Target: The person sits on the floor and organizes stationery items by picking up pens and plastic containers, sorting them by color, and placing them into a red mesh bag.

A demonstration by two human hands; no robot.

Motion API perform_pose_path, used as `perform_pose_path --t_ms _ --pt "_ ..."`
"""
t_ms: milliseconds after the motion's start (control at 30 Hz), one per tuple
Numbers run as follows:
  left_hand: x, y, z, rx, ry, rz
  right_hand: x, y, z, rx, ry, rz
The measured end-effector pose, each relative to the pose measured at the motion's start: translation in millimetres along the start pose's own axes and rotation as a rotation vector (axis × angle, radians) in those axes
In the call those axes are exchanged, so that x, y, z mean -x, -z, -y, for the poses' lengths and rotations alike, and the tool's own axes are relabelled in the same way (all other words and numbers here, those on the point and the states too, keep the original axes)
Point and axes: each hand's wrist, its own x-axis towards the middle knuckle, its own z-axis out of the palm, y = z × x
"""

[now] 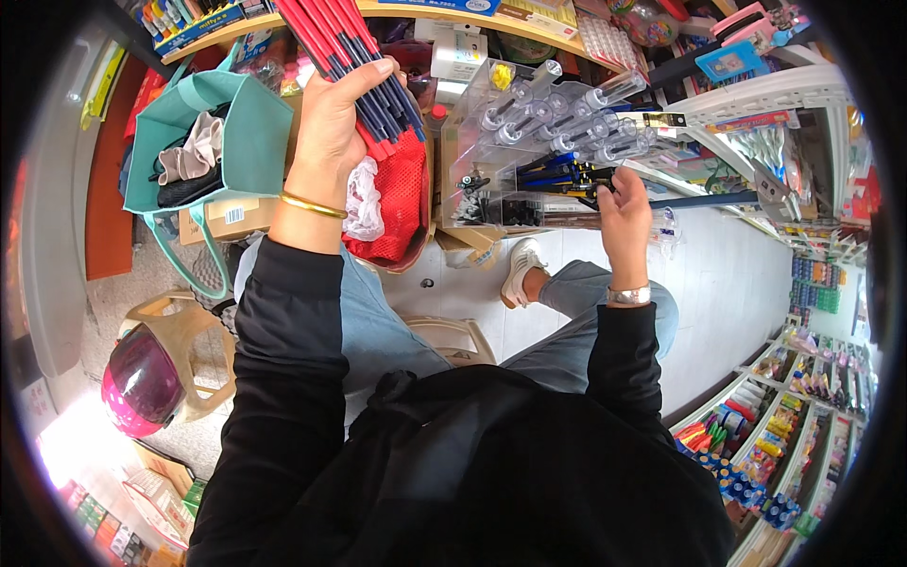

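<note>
My left hand point(333, 117) is closed around a thick bundle of red and dark blue pens or pencils point(354, 57), held up at the top centre-left. On the right, my right hand point(627, 205) has its fingertips at a group of dark and blue pens point(567, 173) lying in a clear acrylic pen rack point(521, 202). Whether the fingers grip a pen cannot be told. Clear tubes point(560, 117) with round ends stick out of the compartments above. Black pen ends point(521, 212) fill a lower compartment.
A teal tote bag point(251, 142) stands at left, beside a box with red mesh point(404, 198) and a white plastic bag point(363, 202). A wooden shelf edge point(397, 10) crosses the top. A stool point(202, 354) with a pink helmet point(145, 379) is lower left; stocked shelves point(772, 383) line the right.
</note>
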Motion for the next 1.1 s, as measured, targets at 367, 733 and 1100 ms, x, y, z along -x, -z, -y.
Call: perform_pose_path --t_ms 367,733,1100 --pt "-1.6 -0.6 -2.4 0.030 -0.038 -0.011 -8.3 -42.5 5.7 -0.653 -0.401 -0.078" --pt "-0.1 -4.7 -4.3 0.056 -0.028 -0.014 -5.9 -48.8 -2.9 -0.785 -0.512 -0.091" --pt "-3.7 -2.1 0.8 0.022 -0.036 -0.007 0.8 -48.8 3.1 -0.738 -0.478 -0.080"
